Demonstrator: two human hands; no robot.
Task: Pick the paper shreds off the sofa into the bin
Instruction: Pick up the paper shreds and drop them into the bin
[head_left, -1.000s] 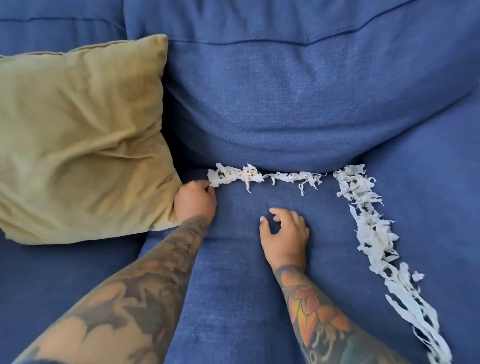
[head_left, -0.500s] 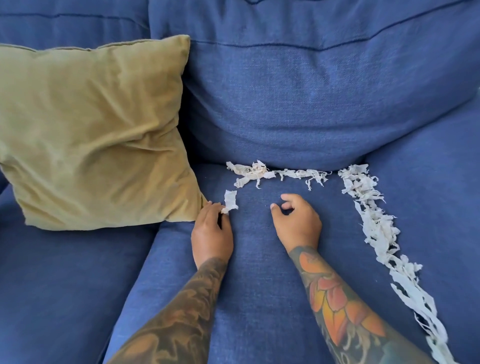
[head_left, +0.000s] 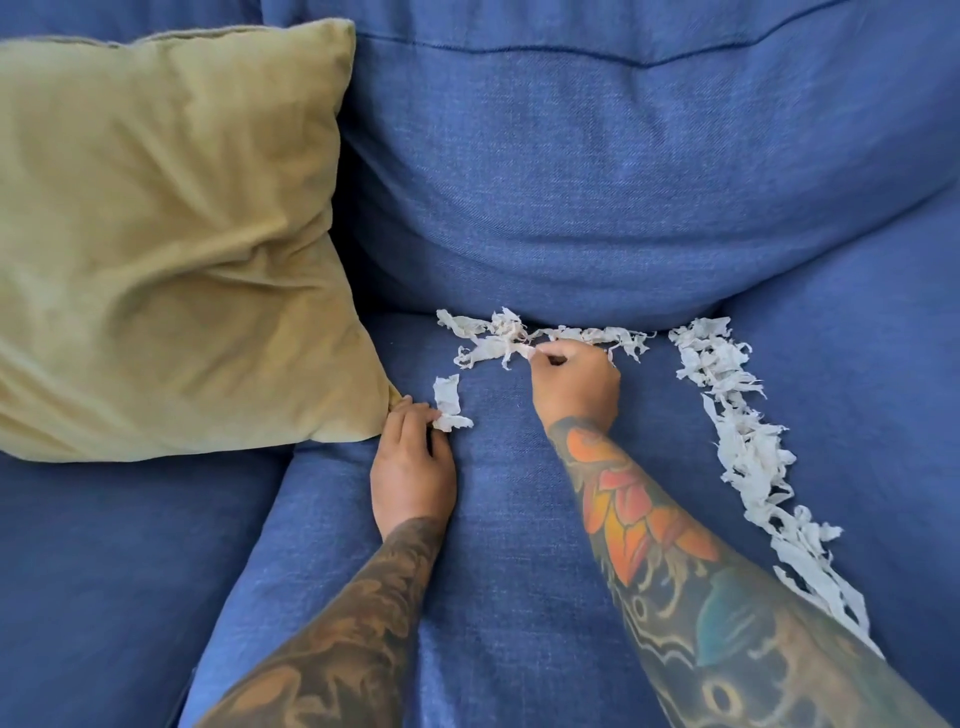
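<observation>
My left hand (head_left: 413, 470) now pinches one small shred (head_left: 448, 402) it has pulled clear of the row by the olive cushion (head_left: 171, 239), and my right hand (head_left: 574, 384), which lay loosely curled on the seat a moment ago, has reached up and closed thumb and finger on the row of shreds (head_left: 540, 338) along the back crease. I take that as gathering properly begun, with most paper still lying there, including the long trail (head_left: 748, 447) down the right of the blue sofa (head_left: 519, 545). No bin shows; only upholstery fills the view.
</observation>
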